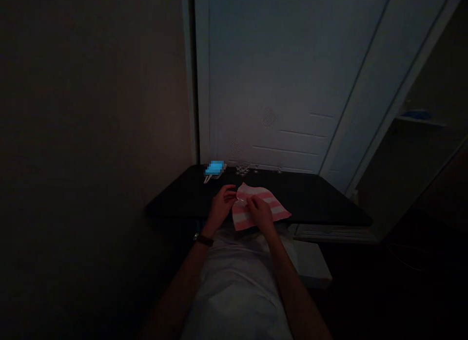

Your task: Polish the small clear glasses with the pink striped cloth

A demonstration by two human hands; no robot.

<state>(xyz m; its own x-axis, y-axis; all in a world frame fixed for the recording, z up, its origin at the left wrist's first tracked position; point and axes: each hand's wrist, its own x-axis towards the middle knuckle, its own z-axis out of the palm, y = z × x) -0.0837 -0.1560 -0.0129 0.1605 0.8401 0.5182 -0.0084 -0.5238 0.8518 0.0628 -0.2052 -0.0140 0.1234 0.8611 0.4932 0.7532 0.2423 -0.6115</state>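
Over the front of the black table, my right hand (259, 211) is closed on a pink-and-white striped cloth (276, 206), which spreads out beneath and beyond the fingers. A small, clear, shiny object (242, 199), apparently a tiny glass, lies between my two hands against the cloth. My left hand (222, 203) is at its left end, thumb and fingertips drawn in around it, with one finger stretched away. Darkness blurs the exact contact of the fingertips. On my left wrist sits a dark band (204, 240).
Several tiny clear stemmed glasses (242, 168) stand along the back of the black table (318, 198). At the back left lies a device with a blurred blue screen (215, 168) and a white cable. A pale panel (274, 77) rises behind; a wall (146, 111) borders the left.
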